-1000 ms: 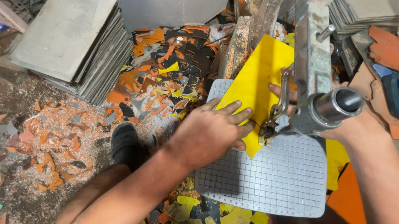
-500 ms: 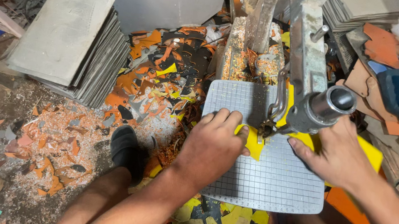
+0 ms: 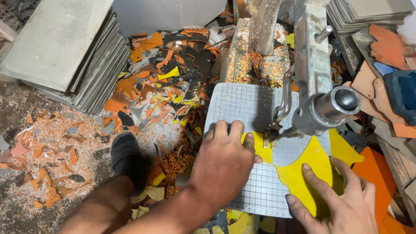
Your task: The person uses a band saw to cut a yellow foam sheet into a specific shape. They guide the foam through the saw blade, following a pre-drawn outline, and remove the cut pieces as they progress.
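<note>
A yellow sheet (image 3: 305, 167) is being pressed flat on the gridded saw table (image 3: 239, 105) by the open left hand (image 3: 224, 164) and right hand (image 3: 346, 217), with the blade (image 3: 271, 133) apparently partway in, leaving most of it uncut

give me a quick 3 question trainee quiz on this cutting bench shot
1. True or false: both hands press on the yellow sheet.
2. Which hand lies nearer the blade: A left hand, B right hand?
3. What stands stacked at far left?

Key:
1. True: both lie flat on it, over the gridded table.
2. A.
3. Grey tiles.
</note>
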